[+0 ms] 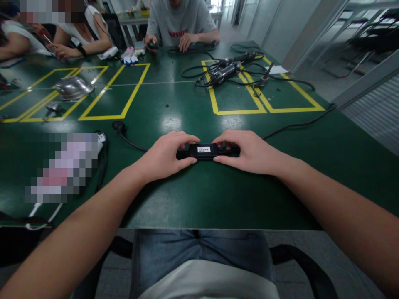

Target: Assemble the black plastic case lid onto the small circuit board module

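Observation:
A small black box-shaped device with a white label on top lies flat on the green table, close to the near edge. My left hand grips its left end, fingers curled over the top and thumb underneath at the front. My right hand holds the right end the same way, fingers bent over a black cable stub there. Both hands rest on the table surface.
A black cable with a plug runs toward the device from the left; another cable trails off to the right. Yellow tape rectangles mark the table. A tangle of black cables and tools lies farther back. Other people sit at the far side.

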